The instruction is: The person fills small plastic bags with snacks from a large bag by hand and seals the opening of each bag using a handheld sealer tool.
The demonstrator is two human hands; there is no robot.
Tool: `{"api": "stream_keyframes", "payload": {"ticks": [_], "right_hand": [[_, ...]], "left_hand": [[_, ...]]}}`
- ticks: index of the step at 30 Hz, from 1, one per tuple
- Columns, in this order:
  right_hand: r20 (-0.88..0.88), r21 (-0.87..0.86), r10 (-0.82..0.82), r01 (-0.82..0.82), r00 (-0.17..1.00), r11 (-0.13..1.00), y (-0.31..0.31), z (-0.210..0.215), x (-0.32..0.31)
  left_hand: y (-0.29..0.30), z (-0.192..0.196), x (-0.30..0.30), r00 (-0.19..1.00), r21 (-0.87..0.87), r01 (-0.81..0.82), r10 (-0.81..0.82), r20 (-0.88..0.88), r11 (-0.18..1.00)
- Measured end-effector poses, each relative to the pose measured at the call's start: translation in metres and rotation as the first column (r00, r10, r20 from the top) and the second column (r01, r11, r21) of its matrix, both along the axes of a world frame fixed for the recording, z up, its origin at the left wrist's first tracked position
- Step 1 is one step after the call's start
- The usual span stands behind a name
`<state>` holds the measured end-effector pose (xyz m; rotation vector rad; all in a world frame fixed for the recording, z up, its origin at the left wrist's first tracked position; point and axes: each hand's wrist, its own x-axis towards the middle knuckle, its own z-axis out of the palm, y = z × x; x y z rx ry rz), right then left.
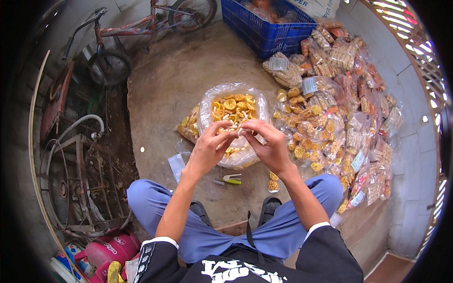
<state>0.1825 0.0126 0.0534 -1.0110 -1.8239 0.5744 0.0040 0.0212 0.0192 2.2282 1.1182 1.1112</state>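
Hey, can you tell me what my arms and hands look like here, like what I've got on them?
Your left hand and right hand are bare, with no gloves or wristwatch visible. The left sleeve and right sleeve are black and short, with white edging; the left one also carries a band of pale motifs.

Left hand (207, 147) and right hand (271, 147), fingers curled, fingertips (246, 125) near each other, bare forearms (175, 207) angled inward, knees (144, 195) spread.

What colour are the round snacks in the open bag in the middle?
The round snacks are golden yellow, some more orange; the head view shows them best.
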Motion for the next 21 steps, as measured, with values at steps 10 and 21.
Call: {"api": "stream_keyframes", "payload": {"ticks": [10, 21], "right_hand": [[-0.144, -0.176, -0.136, 0.11, 0.98, 0.978, 0.004, 0.01, 0.003], [-0.071, -0.072, -0.034, 0.029, 0.997, 0.997, 0.004, -0.011, 0.002]], "left_hand": [[-0.002, 0.001, -0.002, 0.996, -0.058, 0.013, -0.008, 0.092, 0.998], [-0.002, 0.003, 0.004, 0.994, -0.025, 0.044, -0.042, 0.105, 0.999]]}}
